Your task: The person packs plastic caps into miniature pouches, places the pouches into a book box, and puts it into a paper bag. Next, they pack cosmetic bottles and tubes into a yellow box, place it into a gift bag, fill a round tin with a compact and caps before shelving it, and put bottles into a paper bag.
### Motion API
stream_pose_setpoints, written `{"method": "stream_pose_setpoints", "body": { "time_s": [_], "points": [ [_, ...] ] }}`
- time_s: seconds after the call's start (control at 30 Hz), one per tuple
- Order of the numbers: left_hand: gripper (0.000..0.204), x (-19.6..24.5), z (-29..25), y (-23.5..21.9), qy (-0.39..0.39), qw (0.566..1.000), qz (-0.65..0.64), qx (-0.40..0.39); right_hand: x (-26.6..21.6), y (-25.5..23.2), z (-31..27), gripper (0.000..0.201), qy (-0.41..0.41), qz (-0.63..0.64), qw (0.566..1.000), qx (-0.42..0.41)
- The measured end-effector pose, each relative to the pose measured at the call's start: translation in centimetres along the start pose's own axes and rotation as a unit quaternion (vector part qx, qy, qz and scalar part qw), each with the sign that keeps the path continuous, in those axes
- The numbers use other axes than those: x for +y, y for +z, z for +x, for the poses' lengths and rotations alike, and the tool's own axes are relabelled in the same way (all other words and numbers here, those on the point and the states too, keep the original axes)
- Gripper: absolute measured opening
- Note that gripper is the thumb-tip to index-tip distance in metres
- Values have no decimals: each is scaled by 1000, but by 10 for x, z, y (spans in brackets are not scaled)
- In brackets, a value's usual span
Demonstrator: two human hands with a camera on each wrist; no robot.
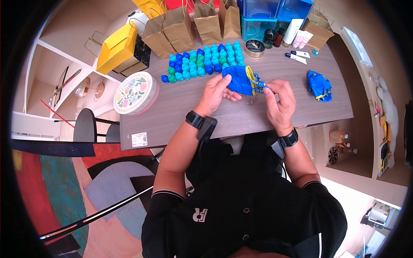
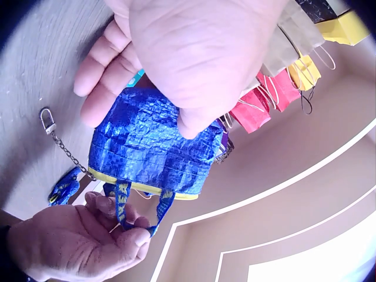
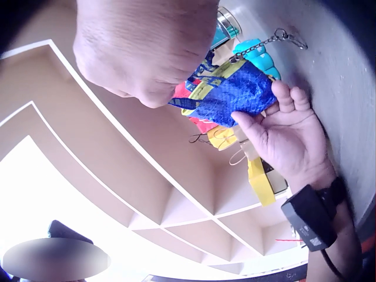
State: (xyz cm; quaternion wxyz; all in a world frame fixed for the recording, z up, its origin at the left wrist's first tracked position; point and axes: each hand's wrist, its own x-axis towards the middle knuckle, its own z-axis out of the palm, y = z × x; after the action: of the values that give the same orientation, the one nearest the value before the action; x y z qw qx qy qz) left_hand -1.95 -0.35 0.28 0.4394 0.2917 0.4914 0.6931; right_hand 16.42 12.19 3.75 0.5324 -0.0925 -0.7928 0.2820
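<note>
A small blue bag (image 1: 238,81) with yellow trim is held above the table between both hands. My left hand (image 1: 215,95) grips its body, thumb on the near face and fingers behind. With thumb and fingers my right hand (image 1: 282,103) pinches the blue strap handles (image 2: 164,205) at its opening. From the trimmed edge hangs a metal chain (image 2: 69,154) ending in a clasp (image 2: 47,120). The bag's inside is hidden. Another small blue bag (image 1: 319,86), crumpled, lies on the table to the right. Rows of small blue, teal and green figures (image 1: 186,75) stand just beyond my left hand.
Brown paper bags (image 1: 206,26) line the table's back beside blue drawers (image 1: 258,28). A round floral tin (image 1: 135,91) and a yellow box (image 1: 118,49) sit at left. Bottles, a white tube (image 1: 293,32) and a round black-gold tin (image 1: 254,48) stand at back right.
</note>
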Motion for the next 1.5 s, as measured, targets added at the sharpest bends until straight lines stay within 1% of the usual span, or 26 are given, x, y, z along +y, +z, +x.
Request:
{"method": "stream_pose_setpoints", "body": {
  "time_s": [0.07,0.23,0.3,0.37,0.4,0.43,0.47,0.5,0.53,0.6,0.63,0.67,0.73,0.77,0.8,0.87,0.9,0.93,0.97,1.03,1.07,1.13,1.27,1.33,1.43,1.5],
  "points": [
    [43,-2,1,-2,2,1000,0,-6,-9,0,2,9,64,120,989,-56],
    [44,-4,0,-6,11,999,-29,-17,-3,4,-6,17,103,156,975,-117],
    [48,-2,-1,-8,16,998,-31,-55,-8,5,-6,21,116,155,973,-127],
    [50,-6,-3,-10,12,996,-33,-82,-22,5,-1,29,188,168,957,-143],
    [52,-7,-3,-11,8,994,-36,-108,-27,1,5,29,186,167,958,-142],
    [52,-7,-3,-11,9,993,-35,-109,-32,-5,11,31,181,107,950,-233],
    [60,-7,-4,-11,13,991,-4,-129,-33,-9,15,34,173,46,930,-321],
    [68,-6,-4,-11,17,988,28,-149,-25,-7,10,40,134,61,934,-327],
    [68,-6,-3,-11,17,988,28,-149,-21,-4,4,40,133,61,934,-327],
    [76,-6,0,-7,68,977,-43,-196,-17,0,-5,45,54,84,950,-297],
    [76,-6,4,-7,96,966,-73,-227,-19,-2,-5,45,50,75,945,-315],
    [76,-6,3,-7,95,967,-72,-226,-22,-3,-2,45,51,76,945,-315],
    [69,-3,1,-7,-11,980,-136,-142,-28,-8,4,40,-26,0,940,-340],
    [58,-5,2,-12,-41,985,-114,-119,-27,-8,4,40,-26,0,940,-339],
    [58,-5,3,-15,-42,985,-113,-120,-25,-10,5,36,-44,-37,934,-352],
    [43,-4,3,-16,-107,980,-131,-100,-24,-10,6,32,-61,-74,926,-366],
    [43,-2,3,-18,-108,980,-131,-100,-25,-9,8,30,-83,-73,937,-330],
    [40,1,2,-21,-117,977,-123,-129,-26,-8,9,28,-106,-71,947,-294],
    [37,3,1,-22,-125,973,-114,-157,-25,-8,7,28,-105,-70,947,-294],
    [37,2,1,-20,-108,976,-124,-144,-22,-7,3,23,-54,-72,950,-299],
    [37,2,1,-19,-90,978,-134,-131,-23,-7,3,23,-54,-71,950,-299],
    [39,2,1,-18,-80,978,-137,-133,-25,-6,4,20,-82,-72,963,-246],
    [49,10,-6,-8,-46,975,-169,-139,-28,-4,8,18,-118,-71,964,-229],
    [52,6,-4,-11,-57,973,-168,-148,-29,-6,9,20,-138,-78,945,-285],
    [53,1,-9,-15,-81,970,-173,-152,-26,-5,1,21,-134,-90,935,-317],
    [50,0,-14,-17,-96,968,-179,-147,-27,-6,0,23,-132,-86,937,-313]
  ]
}}
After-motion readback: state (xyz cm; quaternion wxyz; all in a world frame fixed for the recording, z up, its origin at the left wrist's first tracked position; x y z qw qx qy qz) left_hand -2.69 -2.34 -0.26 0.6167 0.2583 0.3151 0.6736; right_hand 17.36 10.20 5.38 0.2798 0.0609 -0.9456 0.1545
